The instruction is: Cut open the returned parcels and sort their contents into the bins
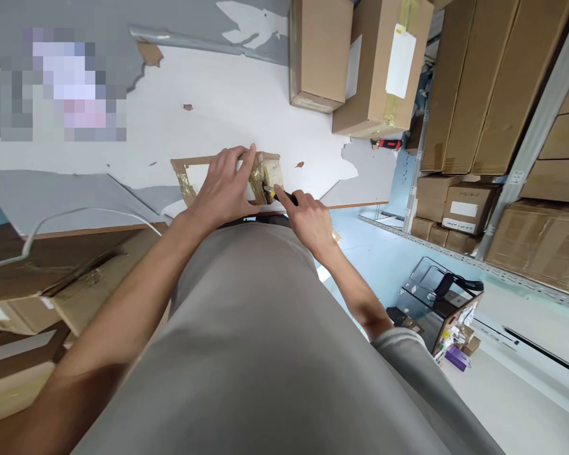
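Note:
A small taped cardboard box [186, 180] lies at the near edge of the worktable, close to my body. Brown tape wraps both its ends, and a white label shows on top, partly covered. My left hand [227, 183] presses down on the box, thumb and fingers spread over it. In my right hand [310, 218] is a box cutter [284, 197] with a black and yellow handle, its tip against the box's right end. That end looks torn or cut at the tape; the blade itself is hard to make out.
Two larger cardboard boxes [320, 57] stand at the table's far right. A red and black tool [387, 144] lies beside them. Shelves of cartons [474, 82] rise on the right. Open cartons [99, 278] sit at lower left, below a white cable [90, 210]. Torn paper covers the tabletop [227, 107].

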